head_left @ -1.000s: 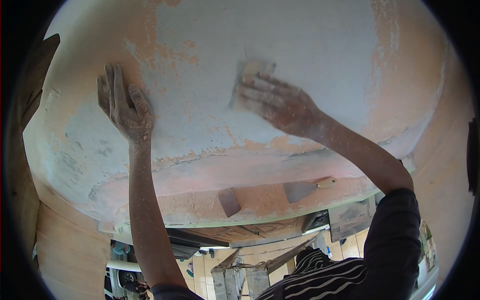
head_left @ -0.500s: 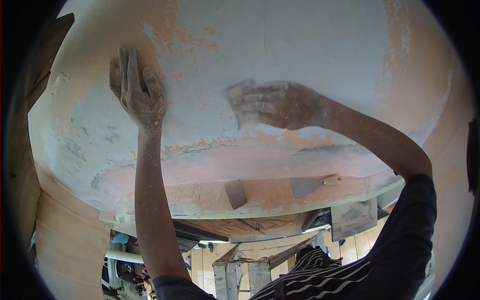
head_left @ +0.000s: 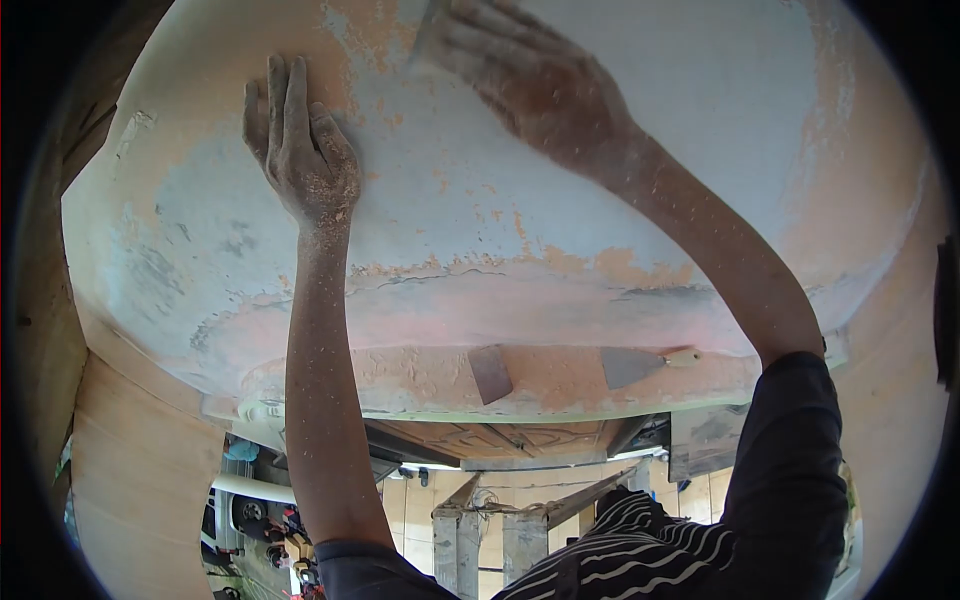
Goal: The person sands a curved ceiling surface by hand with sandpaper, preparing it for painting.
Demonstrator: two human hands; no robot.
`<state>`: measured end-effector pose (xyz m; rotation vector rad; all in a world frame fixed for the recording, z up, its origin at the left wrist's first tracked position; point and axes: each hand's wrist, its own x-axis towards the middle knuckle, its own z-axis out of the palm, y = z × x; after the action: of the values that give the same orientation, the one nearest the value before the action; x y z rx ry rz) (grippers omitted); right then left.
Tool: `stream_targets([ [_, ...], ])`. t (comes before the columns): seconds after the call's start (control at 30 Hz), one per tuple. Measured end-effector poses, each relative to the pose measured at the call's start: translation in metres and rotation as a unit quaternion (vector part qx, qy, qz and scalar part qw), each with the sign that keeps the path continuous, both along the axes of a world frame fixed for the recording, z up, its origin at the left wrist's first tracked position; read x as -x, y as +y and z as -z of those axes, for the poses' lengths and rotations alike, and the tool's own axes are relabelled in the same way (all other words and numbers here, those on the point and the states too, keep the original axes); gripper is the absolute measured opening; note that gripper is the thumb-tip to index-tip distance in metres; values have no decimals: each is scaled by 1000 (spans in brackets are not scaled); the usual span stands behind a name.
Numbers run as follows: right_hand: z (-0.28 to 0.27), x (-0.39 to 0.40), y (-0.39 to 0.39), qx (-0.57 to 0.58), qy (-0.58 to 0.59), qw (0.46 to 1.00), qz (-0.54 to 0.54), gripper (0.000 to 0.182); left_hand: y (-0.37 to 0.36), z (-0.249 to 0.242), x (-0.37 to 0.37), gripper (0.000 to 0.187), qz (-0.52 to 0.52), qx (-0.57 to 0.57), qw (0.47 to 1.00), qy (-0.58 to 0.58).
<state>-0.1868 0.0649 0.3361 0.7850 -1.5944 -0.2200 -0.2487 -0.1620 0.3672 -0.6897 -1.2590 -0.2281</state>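
My left hand point(head_left: 308, 160), dusty with pale crumbs at the wrist, lies flat with stretched fingers on a large curved surface point(head_left: 450, 205) patched in grey-white and orange. Higher up and to the right, my right hand point(head_left: 545, 95) presses a piece of sandpaper point(head_left: 428, 42) against the same surface. Motion blurs its fingers, and they cover most of the sheet. On the ledge point(head_left: 410, 372) below lie a putty knife point(head_left: 632, 368) with a light handle and a flat dark rectangular piece point(head_left: 490, 375). Neither hand touches those two.
A cracked, rough seam point(head_left: 440, 275) runs across above the pinkish band. Below the ledge are a carved wooden door point(head_left: 500, 438), wooden trestle posts point(head_left: 456, 545) and a tiled floor point(head_left: 400, 505). Parked vehicles point(head_left: 245, 515) appear at lower left. Wooden boards point(head_left: 90, 140) stand at the left.
My right hand has swept up the surface with the sandpaper. My left hand stays flat, showing slightly higher and further right as the whole view shifts a little.
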Motion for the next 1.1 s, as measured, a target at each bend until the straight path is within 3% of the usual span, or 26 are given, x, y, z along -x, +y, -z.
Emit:
stream_targets([
  [0.03, 33, -4, -14, -14, -36, 999, -5, 27, 0, -2, 1, 38, -1, 6, 1000, 4],
  [0.1, 86, 1, -21, -149, -137, 979, -33, 29, 0, -2, 1, 38, 9, 6, 1000, 8],
  [0.17, 53, 6, -17, -209, -170, 961, -58, 30, 0, -2, 1, 36, 23, 6, 1000, 10],
  [0.2, 12, 13, -15, -148, -78, 986, -23, 24, 0, -1, 1, 35, 29, 0, 1000, 8],
  [0.37, 30, 10, -37, -34, -51, 998, -21, 33, -1, 1, 2, 37, 38, -21, 999, -16],
  [0.53, 26, 18, -34, -177, -26, 983, -49, 25, -1, 0, 1, 38, 39, -23, 999, -18],
  [0.63, 39, 17, -43, -143, -51, 987, -49, 29, 1, 0, 0, 32, 57, -23, 998, -3],
  [0.73, 65, 11, -51, -112, -83, 989, -49, 32, -1, 0, 3, 38, 40, -21, 999, -5],
  [0.8, 105, 21, -42, -163, -195, 966, -42, 31, -2, 4, 0, 38, 38, -16, 999, -3],
  [0.87, 86, 38, -32, -188, -158, 969, -33, 30, 1, -3, 3, 38, 36, -14, 999, 7],
  [0.9, 44, 41, -24, -188, -74, 979, -31, 29, 1, -2, 2, 38, 32, -16, 999, 6],
  [0.93, -10, 8, -7, -90, -5, 996, -5, 28, 0, 0, 0, 38, 28, -15, 999, 0],
  [1.07, 55, -12, 26, -9, -29, 1000, 5, 19, 3, -1, -1, 35, 45, -18, 999, 9],
  [1.1, 112, -10, 33, -70, -105, 992, -15, 26, 2, -1, -1, 35, 50, -12, 999, 13],
])
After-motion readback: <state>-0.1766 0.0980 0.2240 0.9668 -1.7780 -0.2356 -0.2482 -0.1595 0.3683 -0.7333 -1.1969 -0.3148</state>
